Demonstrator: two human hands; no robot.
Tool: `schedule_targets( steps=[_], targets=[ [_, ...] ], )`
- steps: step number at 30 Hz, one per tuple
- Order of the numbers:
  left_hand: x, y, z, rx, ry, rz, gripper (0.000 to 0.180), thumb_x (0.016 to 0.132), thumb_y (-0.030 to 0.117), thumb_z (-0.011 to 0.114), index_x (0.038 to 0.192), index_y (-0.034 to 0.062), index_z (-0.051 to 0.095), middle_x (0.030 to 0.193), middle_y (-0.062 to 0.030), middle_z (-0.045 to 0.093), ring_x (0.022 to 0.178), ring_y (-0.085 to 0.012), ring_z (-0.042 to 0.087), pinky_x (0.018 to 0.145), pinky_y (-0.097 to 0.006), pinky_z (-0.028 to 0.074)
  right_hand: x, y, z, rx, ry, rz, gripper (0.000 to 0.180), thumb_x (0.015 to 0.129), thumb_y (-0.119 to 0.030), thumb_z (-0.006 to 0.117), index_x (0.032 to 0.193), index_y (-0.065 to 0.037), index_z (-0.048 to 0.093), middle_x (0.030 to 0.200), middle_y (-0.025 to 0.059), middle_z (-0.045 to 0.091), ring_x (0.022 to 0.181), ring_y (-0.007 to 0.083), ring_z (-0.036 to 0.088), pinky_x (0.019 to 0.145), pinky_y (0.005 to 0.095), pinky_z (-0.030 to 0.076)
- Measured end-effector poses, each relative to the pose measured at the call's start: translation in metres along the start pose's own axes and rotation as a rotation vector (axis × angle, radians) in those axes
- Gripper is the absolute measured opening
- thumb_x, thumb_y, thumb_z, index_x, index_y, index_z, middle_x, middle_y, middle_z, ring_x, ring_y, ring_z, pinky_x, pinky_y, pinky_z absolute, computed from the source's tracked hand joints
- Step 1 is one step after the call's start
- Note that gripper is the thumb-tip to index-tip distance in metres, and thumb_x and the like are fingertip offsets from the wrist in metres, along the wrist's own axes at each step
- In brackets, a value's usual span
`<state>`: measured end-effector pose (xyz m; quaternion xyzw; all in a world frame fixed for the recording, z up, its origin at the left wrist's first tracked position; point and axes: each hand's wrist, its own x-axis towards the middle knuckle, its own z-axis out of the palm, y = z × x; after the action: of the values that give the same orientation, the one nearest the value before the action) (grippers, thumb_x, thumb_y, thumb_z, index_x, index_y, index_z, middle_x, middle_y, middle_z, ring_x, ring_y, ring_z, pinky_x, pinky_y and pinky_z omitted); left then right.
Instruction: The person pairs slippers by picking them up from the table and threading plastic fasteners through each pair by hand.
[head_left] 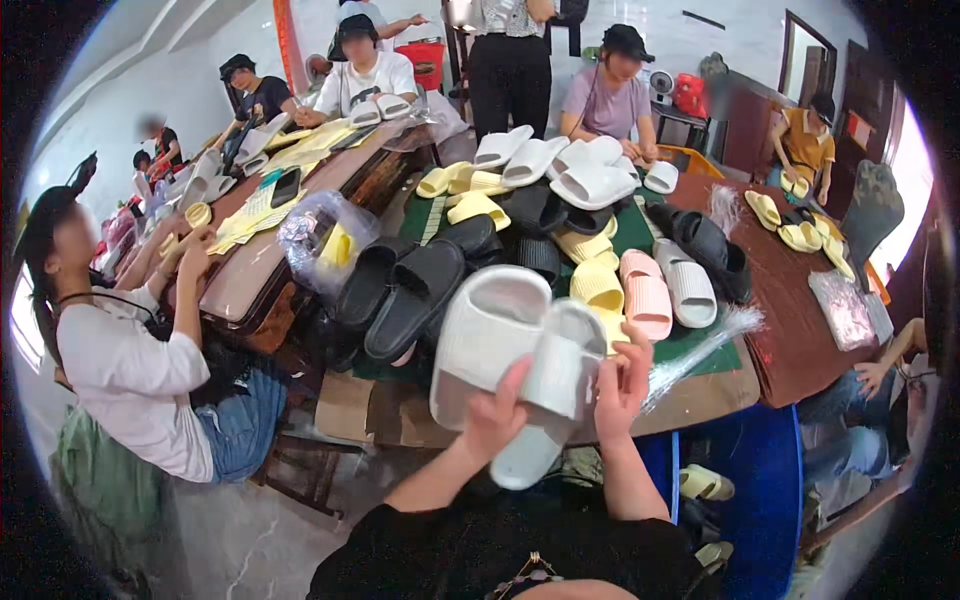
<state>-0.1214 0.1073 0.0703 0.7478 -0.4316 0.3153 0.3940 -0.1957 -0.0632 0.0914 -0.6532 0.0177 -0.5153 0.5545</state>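
Note:
My left hand (497, 408) grips a pair of pale slides over the table's near edge. The larger white slide (465, 335) lies to the left. A narrower light-grey slide (532, 455) overlaps it on the right, sole pointing down toward me. My right hand (622, 385) is beside the grey slide's strap, thumb close to its edge and fingers loosely curled and apart. Whether it touches the strap I cannot tell. Just right of that hand lies a bundle of thin clear plastic strands (700, 352). Beyond it are a pink slide (646, 295) and another grey slide (686, 283).
Black slides (415, 300), yellow slides (597, 290) and white slides (595, 185) crowd the table (745, 365). A clear plastic bag (325, 235) sits at left. Below right stands a blue bin (745, 490) with slides. Co-workers sit around, one close on the left (135, 345).

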Motion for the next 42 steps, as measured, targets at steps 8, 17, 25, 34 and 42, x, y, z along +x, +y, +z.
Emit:
schedule_targets(
  steps=[8, 17, 25, 34, 42],
  targets=[
    [0.101, -0.073, -0.066, 0.277, 0.278, 0.137, 0.052, 0.092, 0.042, 0.055, 0.124, 0.0017, 0.057, 0.114, -0.0203, 0.064, 0.102, -0.0397, 0.062, 0.084, -0.046, 0.05, -0.036, 0.048, 0.002, -0.041, -0.157, 0.308, 0.007, 0.085, 0.001, 0.059, 0.091, -0.003, 0.06, 0.088, 0.0015, 0.059, 0.068, 0.0067, 0.05, 0.061, 0.0205, 0.041],
    [0.185, -0.204, -0.065, 0.537, -0.111, -0.357, 0.062, 0.084, 0.011, 0.057, 0.142, 0.0111, 0.037, 0.1, -0.0231, 0.065, 0.089, -0.0405, 0.061, 0.08, -0.048, 0.047, -0.069, 0.078, 0.018, -0.279, -0.455, 0.322, 0.01, 0.083, -0.008, 0.06, 0.092, -0.003, 0.062, 0.085, 0.0124, 0.061, 0.071, 0.0278, 0.06, 0.064, 0.034, 0.048],
    [0.135, -0.232, -0.042, 0.762, -0.39, -0.373, 0.045, 0.091, 0.037, 0.053, 0.126, 0.0089, 0.054, 0.119, -0.028, 0.055, 0.104, -0.0426, 0.056, 0.088, -0.048, 0.046, -0.077, 0.088, 0.012, -0.165, -0.493, 0.42, 0.012, 0.083, -0.008, 0.061, 0.093, -0.002, 0.064, 0.087, 0.0109, 0.062, 0.069, 0.0204, 0.06, 0.063, 0.0298, 0.048],
    [0.119, -0.191, -0.036, 0.604, -0.265, -0.432, 0.052, 0.087, 0.023, 0.061, 0.134, 0.0049, 0.047, 0.138, -0.0268, 0.041, 0.123, -0.043, 0.043, 0.103, -0.047, 0.036, 0.012, 0.098, -0.03, -0.857, -0.06, -0.01, 0.042, 0.075, -0.016, 0.07, 0.113, -0.006, 0.055, 0.118, 0.0177, 0.051, 0.108, 0.0358, 0.048, 0.092, 0.042, 0.04],
    [0.064, -0.077, 0.043, 0.263, -0.253, -0.058, 0.054, 0.079, 0.024, 0.069, 0.126, 0.005, 0.05, 0.131, -0.025, 0.045, 0.111, -0.0426, 0.048, 0.095, -0.046, 0.042, -0.006, 0.12, -0.007, -1.408, -0.276, 0.068, 0.078, 0.066, -0.033, 0.078, 0.133, -0.01, 0.045, 0.134, 0.0236, 0.039, 0.12, 0.0401, 0.04, 0.098, 0.051, 0.035]
  ],
)
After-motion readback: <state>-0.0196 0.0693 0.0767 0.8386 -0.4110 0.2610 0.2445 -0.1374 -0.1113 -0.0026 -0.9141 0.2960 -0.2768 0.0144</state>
